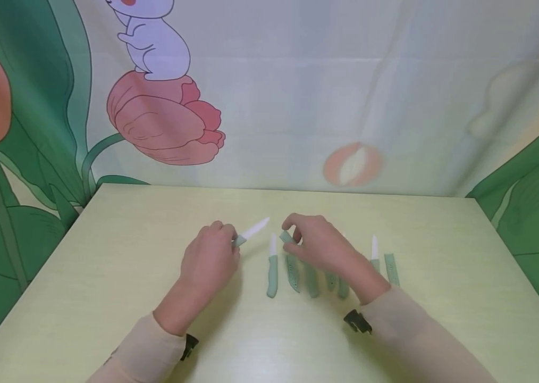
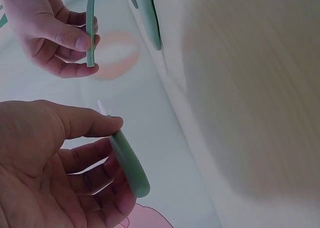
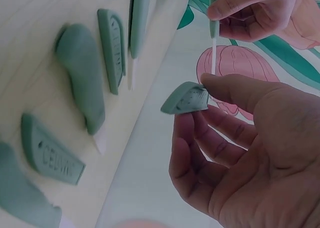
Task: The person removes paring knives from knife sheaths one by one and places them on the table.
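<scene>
My left hand pinches the green handle of a small knife between thumb and fingers. Its white blade is bare and points up to the right, toward the other hand. In my right hand a green blade sheath is pinched between thumb and fingertips, held above the table. The knife and sheath are apart. Below the hands lies another knife with a green handle and bare white blade, and beside it a sheath.
More knives and sheaths lie in a row, partly hidden under my right forearm, including a knife handle and a lettered sheath. One sheath lies at the row's right end. A printed curtain hangs behind the pale table.
</scene>
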